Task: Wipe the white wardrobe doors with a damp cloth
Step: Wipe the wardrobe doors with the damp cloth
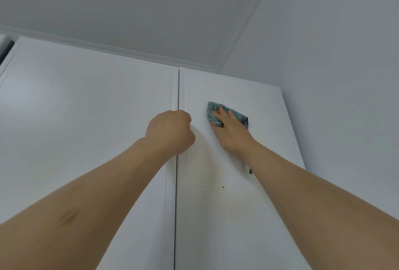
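The right hand (pixel 230 131) presses a blue-green cloth (pixel 216 111) flat on the right door (pixel 259 105) of the white wardrobe, high up and near the top edge. Its fingers (pixel 221 111) are spread out on the cloth, so they push over a wide patch. That is a good way to wipe.

The left hand (pixel 170 131) is curled in a fist at the gap (pixel 176 183) between the two doors. Its fingers are tucked under, so I cannot tell if they hold the door's edge or just lean there. It looks like it keeps the door from swinging.

Lower down on the right door there are little brown spots (pixel 208 192). They are under the cloth and well apart from it. I think the best way is to keep the cloth flat, wipe in long lines from the top edge down, and rub a bit harder on the spots. The left door (pixel 86 108) would need the same wipe too.
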Available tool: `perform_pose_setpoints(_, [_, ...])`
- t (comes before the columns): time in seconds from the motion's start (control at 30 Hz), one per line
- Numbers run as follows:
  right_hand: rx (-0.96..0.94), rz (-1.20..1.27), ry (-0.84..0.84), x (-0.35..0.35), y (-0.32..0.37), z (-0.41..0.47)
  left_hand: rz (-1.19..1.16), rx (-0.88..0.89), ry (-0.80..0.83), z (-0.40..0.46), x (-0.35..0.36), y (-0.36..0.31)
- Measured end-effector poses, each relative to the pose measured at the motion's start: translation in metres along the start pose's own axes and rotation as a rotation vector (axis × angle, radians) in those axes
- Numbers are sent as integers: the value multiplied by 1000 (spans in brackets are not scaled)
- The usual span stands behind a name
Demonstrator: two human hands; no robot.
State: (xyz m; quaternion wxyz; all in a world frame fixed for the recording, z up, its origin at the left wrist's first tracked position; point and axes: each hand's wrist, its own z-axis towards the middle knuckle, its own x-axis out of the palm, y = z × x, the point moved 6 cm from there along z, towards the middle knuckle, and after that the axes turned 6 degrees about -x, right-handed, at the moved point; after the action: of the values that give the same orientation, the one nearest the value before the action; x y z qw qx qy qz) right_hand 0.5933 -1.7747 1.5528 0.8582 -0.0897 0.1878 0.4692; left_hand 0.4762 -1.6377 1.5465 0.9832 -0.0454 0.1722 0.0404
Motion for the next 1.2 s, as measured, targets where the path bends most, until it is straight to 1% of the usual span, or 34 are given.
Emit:
perform_pose_setpoints(0.07, [-27, -14, -17, 5, 13, 8, 8, -10, -7, 4, -2, -1])
perform_pose_setpoints(0.17, [-204, -80, -14, 20, 31, 3, 5, -48, -22, 8, -6, -4])
perform_pose_setpoints(0.2, [-246, -94, -4, 23, 30, 1, 20, -51, -32, 8, -8, -7])
perform_pose_setpoints(0.27, [-259, -91, 10, 17, 16, -1, 50, -36, -34, 7, -8, -16])
perform_pose_setpoints(0.43, [-80, -45, -10, -11, -32, -2, 58, 55, 20, 14, 3, -38])
perform_pose_setpoints(0.53, [-24, -38, -26, -18, -53, -15, 53, 60, 48, 19, 9, -48])
perform_pose_setpoints(0.67, [81, -33, -85, -31, -92, -36, 164, 49, 90, 23, 20, -62])
perform_pose_setpoints(0.77, [154, 2, -109, -40, -118, -44, 257, 72, 69, 25, 29, -67])
perform_pose_setpoints(0.87, [207, 22, -149, -45, -136, -37, 298, 87, 49, 26, 34, -64])
perform_pose_setpoints(1.0, [277, 19, -195, -55, -150, -9, 343, 115, 38, 29, 33, -62])
perform_pose_setpoints(1.1, [314, 24, -213, -60, -146, 15, 359, 127, 11, 29, 32, -61])
perform_pose_setpoints(1.2, [266, -7, -209, -56, -124, 38, 364, 136, -5, 28, 33, -60])
